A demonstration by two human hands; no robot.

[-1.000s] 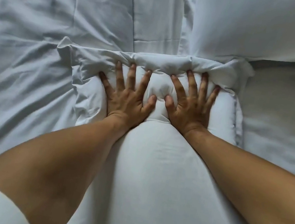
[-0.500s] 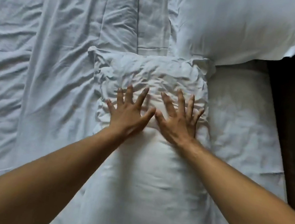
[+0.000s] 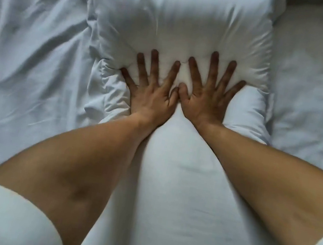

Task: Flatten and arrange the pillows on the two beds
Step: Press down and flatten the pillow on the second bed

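Note:
A white pillow (image 3: 166,187) lies lengthwise on the bed in front of me, its far end puffed up and fairly smooth. My left hand (image 3: 153,91) and my right hand (image 3: 207,96) lie side by side on its middle, palms down, fingers spread and straight, thumbs touching. Both press into the pillow, and the filling bulges beyond the fingertips. A corner of a second white pillow (image 3: 282,5) shows at the top right, mostly out of view.
A crumpled white duvet (image 3: 28,57) covers the bed to the left. The bare white sheet (image 3: 315,94) lies to the right of the pillow, with a dark strip at the top right corner.
Both hands have slid forward along the pillow while pressing. The wrinkled far end has filled out and smoothed. My view has moved closer, so the second pillow is almost out of frame.

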